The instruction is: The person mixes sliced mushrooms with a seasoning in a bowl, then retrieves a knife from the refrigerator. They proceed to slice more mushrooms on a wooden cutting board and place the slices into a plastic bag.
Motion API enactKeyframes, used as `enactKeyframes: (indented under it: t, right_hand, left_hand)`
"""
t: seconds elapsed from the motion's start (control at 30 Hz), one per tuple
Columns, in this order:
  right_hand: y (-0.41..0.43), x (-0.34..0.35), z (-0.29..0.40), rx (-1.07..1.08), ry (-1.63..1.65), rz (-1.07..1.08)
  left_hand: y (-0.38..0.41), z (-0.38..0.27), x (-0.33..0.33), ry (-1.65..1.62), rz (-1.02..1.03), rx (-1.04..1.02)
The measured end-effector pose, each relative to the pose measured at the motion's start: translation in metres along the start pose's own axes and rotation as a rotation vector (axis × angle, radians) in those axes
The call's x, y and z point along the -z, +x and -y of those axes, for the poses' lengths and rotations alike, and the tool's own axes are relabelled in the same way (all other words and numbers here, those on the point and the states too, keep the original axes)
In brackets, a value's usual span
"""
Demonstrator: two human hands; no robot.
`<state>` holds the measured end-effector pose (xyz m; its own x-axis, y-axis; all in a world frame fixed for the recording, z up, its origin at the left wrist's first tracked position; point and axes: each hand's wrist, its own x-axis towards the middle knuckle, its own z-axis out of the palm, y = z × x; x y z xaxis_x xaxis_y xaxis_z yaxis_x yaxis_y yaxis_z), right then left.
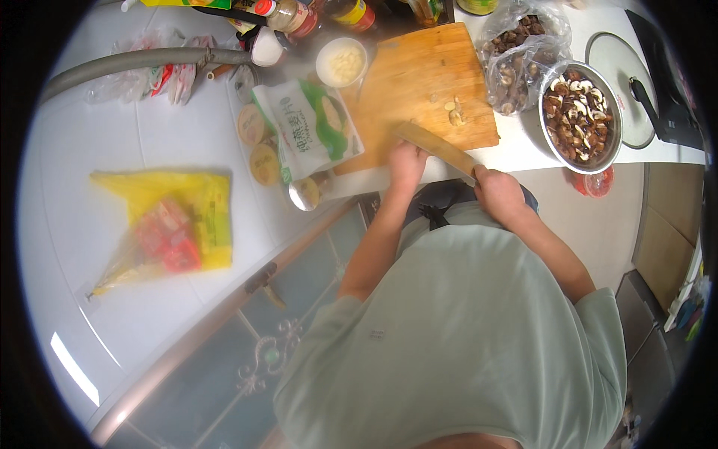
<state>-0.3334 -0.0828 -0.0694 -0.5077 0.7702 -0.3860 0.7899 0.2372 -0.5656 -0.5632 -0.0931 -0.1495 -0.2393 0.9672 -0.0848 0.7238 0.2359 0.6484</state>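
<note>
My right hand [499, 193] grips the handle of a kitchen cleaver [440, 147] at the counter's front edge. The broad blade slants up and left over the near part of a wooden cutting board [420, 67]. Close behind the blade's far end, my left hand [408, 165] rests at the board's near edge with its fingers curled. The blade partly covers those fingertips, so whether they pinch something is hidden. Beyond the blade lie a few small pale pieces that look like ginger or garlic [455, 116]. A white bowl [363, 70] of peeled garlic cloves [343, 63] stands at the board's left.
Left of the board lie a white-and-green food bag [308, 132] and lidded jars [263, 163]. To the right are a metal bowl [618, 132] of sliced mushrooms, a plastic bag [521, 62] of mushrooms and a glass lid [617, 67]. Bottles [289, 19] stand behind; a yellow bag [213, 219] is at left.
</note>
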Motion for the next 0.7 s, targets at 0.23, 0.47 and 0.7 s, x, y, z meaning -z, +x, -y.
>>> enactKeyframes:
  t: [0.23,0.47,0.7]
  right_hand:
    - [0.003,0.002,0.01,-0.019,-0.081,0.018]
    - [0.029,-0.005,0.022,-0.005,-0.171,0.03]
    - [0.076,-0.017,0.02,0.026,-0.09,-0.047]
  left_hand:
    - [0.0,0.006,0.002,0.077,-0.003,-0.156]
    - [0.004,0.015,0.005,-0.008,0.037,-0.146]
    - [0.007,0.004,0.007,-0.101,-0.076,-0.233]
